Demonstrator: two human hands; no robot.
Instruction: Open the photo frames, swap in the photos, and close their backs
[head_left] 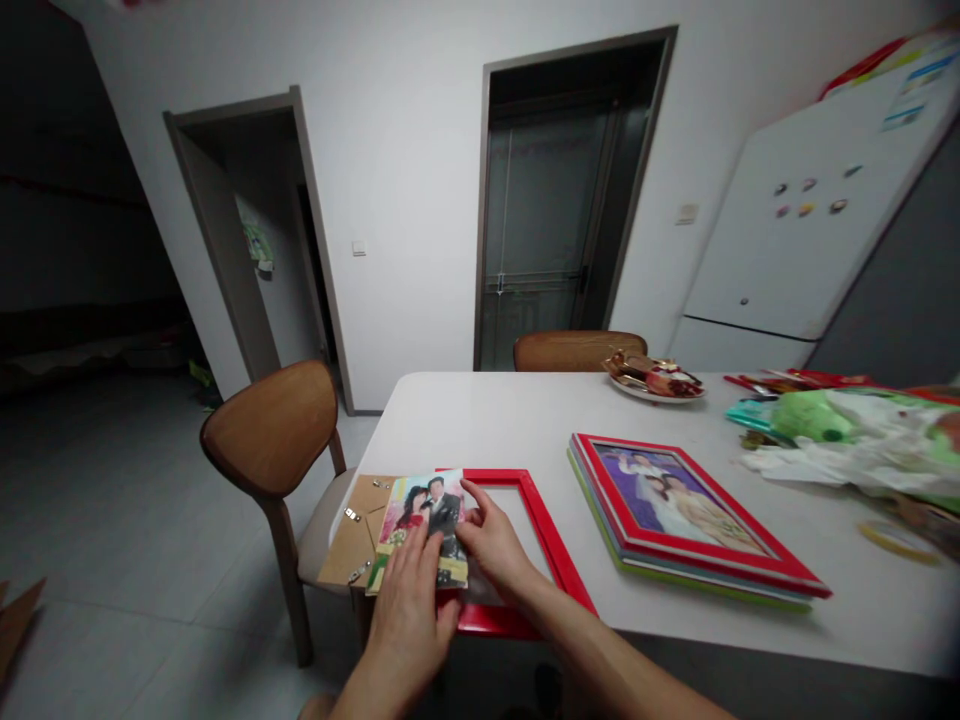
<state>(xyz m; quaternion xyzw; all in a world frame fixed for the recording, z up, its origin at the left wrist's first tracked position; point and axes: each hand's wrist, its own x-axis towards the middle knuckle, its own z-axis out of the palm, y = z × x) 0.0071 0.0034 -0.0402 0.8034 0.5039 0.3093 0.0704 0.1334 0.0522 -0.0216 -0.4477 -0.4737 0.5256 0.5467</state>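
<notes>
A printed photo of two people lies at the table's near left, over the left part of an open red frame and a brown backing board with metal clips. My left hand rests on the photo's lower part, its fingers stretched out. At the photo's right edge, my right hand has its thumb and fingers on the print, pinching the edge. To the right sits a stack of frames, with a red framed wedding picture on top.
Along the right side of the white table are a plate of items, green and white plastic bags and a roll of tape. Wooden chairs stand at the left and far side.
</notes>
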